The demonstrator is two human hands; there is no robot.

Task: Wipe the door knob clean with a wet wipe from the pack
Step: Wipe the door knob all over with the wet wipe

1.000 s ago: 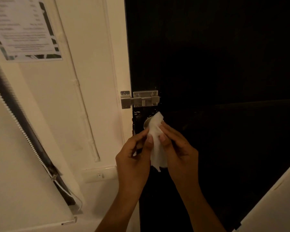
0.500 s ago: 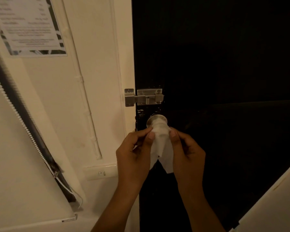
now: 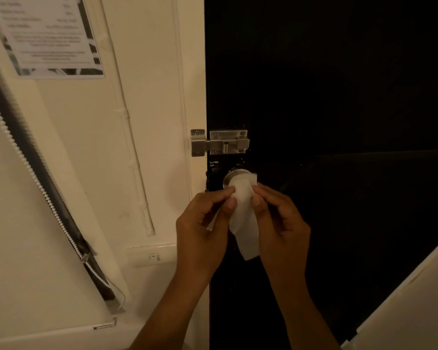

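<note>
Head view: both hands (image 3: pixel 202 223) (image 3: pixel 281 223) pinch wet wipe (image 3: pixel 244 210) against knob (image 3: pixel 234 174), dark door (image 3: pixel 339 97).

Dim, warm yellowish light; the dark door (image 3: pixel 339 97) swallows detail (nearly black); straight edges bow toward the corners.

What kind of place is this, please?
Probably a room indoors, at its door: a dark door with a knob and bolt, a wall switch, a window blind, and a printed notice.
</note>
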